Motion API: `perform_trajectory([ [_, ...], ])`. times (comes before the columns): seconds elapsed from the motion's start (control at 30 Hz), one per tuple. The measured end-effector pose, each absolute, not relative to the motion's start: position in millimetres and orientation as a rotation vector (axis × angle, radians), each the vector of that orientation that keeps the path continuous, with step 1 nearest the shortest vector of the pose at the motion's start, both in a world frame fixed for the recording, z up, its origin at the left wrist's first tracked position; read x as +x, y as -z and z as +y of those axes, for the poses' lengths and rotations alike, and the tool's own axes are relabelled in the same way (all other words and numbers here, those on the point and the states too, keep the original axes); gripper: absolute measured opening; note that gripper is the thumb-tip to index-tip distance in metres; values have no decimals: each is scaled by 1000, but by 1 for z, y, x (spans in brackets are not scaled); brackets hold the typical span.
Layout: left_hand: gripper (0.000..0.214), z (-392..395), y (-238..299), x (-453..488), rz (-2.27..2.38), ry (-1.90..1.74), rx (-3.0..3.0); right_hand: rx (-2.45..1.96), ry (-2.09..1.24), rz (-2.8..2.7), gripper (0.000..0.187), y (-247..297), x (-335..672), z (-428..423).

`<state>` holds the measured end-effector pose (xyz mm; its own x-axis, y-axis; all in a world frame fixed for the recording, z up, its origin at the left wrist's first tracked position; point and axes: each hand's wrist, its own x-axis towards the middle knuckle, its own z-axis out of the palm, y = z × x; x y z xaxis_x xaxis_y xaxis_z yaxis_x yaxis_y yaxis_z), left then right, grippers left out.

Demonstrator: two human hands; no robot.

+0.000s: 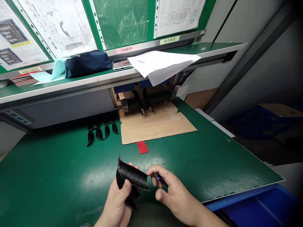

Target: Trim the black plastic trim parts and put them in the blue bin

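Left hand (pixel 119 197): closed around black curved plastic (pixel 133 176), with thumb on its near edge.
Right hand (pixel 175 192): half curled, gripping a small blue thing (pixel 158 177) in bent fingers, with thumb held apart and pointer finger close to the plastic's end; cannot tell if touching.
Black curved plastic: up over the near part of the green table (pixel 71 176), with ribbed inside showing.
Cardboard (pixel 156 126): flat on the table, just behind a red card (pixel 142 147).
Black pieces (pixel 98 134): in a row, left of the cardboard.
Shelf (pixel 78 84): above the table, holding a blue pouch (pixel 90 64), a phone (pixel 121 64) and white paper (pixel 163 61).
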<state>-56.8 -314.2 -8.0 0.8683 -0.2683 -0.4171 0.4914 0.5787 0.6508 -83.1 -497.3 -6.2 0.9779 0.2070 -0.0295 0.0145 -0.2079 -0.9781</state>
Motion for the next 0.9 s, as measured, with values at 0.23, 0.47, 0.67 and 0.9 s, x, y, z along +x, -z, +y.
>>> perform_trajectory([
  [0.23, 50, -311, 7, -62, 348, 372, 848, -2229, 87, -243, 58, 2, -85, -486],
  [0.47, 53, -312, 10, -62, 367, 350, 913, -2503, 229, -275, 66, 8, -81, -487],
  [0.67, 55, -313, 10, -62, 358, 291, 987, -2624, 164, -280, 58, 9, -78, -487],
  [0.9, 50, -313, 6, -60, 343, 283, 1019, -2622, 139, -316, 62, 13, -73, -485],
])
